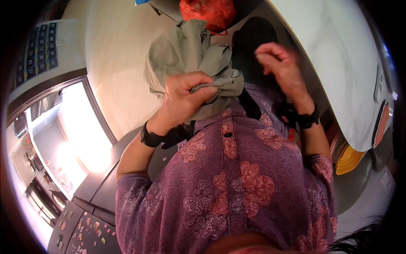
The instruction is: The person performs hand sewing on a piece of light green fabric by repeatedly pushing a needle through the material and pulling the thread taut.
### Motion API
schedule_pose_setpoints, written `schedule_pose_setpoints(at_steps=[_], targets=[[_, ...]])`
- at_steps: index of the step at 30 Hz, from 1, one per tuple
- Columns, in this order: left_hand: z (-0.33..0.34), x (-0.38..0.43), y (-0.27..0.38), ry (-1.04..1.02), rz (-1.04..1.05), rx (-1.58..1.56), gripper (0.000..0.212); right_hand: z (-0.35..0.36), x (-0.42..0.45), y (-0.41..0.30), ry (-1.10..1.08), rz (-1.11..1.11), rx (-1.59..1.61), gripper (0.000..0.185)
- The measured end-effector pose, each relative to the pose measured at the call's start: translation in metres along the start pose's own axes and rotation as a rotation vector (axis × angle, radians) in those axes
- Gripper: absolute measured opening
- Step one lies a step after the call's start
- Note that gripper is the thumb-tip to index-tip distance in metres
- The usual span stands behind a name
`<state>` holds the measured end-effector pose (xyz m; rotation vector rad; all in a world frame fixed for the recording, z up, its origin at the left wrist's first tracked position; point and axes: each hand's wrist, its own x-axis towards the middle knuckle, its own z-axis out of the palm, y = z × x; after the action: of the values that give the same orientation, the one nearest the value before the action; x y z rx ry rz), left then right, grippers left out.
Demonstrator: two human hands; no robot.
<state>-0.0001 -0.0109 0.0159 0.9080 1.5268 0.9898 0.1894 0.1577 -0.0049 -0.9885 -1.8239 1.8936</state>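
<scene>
A grey-green cloth garment (pixel 177 54) lies bunched over my lap, its folded edge with a pale seam turned up toward me. Thumb and fingers of my left hand (pixel 190 92) pinch that edge. To the right of the cloth and apart from it, my right hand (pixel 279 65) is raised with its fingers curled and the thumb close to the forefinger. It is blurred, and whether something thin sits between the fingertips cannot be made out. Dark bands circle both wrists.
A white table (pixel 333 63) curves along my right, with a yellow plastic basket (pixel 350 160) below its edge. A red plastic bag (pixel 207 12) rests on a dark seat ahead. Left are a sticker-dotted dark surface (pixel 85 235), a doorway (pixel 85 117) and a wall calendar (pixel 38 50).
</scene>
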Motion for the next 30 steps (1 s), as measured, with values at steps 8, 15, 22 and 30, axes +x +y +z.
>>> schedule_pose_setpoints(at_steps=[8,15,22,30], targets=[[0.001,0.005,0.010,0.074,1.150,0.950,0.027,0.041,-0.010,-0.041,-0.222,-0.242,-0.205,0.007],[0.001,0.002,-0.002,0.127,1.159,0.975,0.028,0.045,-0.019,-0.042,-0.240,-0.130,-0.149,0.005],[-0.001,0.000,-0.008,0.158,1.171,0.926,0.029,0.045,-0.024,-0.037,-0.238,-0.083,-0.096,0.006],[-0.004,-0.006,-0.008,0.114,1.207,0.868,0.031,0.039,-0.031,-0.037,-0.301,-0.272,-0.239,0.008]])
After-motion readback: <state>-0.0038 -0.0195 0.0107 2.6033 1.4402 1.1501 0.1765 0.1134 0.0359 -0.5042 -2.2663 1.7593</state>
